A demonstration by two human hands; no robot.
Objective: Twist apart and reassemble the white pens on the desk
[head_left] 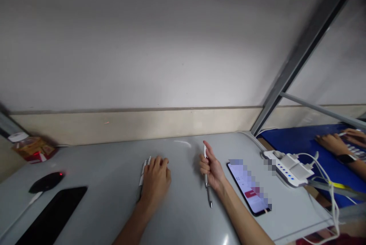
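1. Wall [171,39]: pale, plain, fills the upper half of the frame.
2. Grey table [114,161]: spans the lower half, from left edge to lower right.
3. Blue surface [297,140]: right of the frame, beyond the table's edge; another person's hands [333,143] rest on it at the far right, one wrist with a dark watch.
4. Metal post [300,54]: slants from the upper right corner down to the table's back edge.
5. Black slab [54,214]: lower left, flat, screen dark.
6. Phone [248,188]: lower right of centre, flat, screen lit, just right of the right hand.
7. Power strip [286,165]: white, right of the phone, with white cables plugged in.
8. Left hand [156,178]: centre bottom, palm down, fingers bent over the white pens; whether it grips them cannot be told.
9. Right hand [211,168]: right of centre, clenched round the pen.
10. Mouse [45,182]: black, red light, left.
11. Jar [31,148]: far left, on its side.
12. Pen [209,197]: white and silver, near upright, standing out above and below the fist.
13. White pens [142,174]: on the table at the left hand's fingertips.
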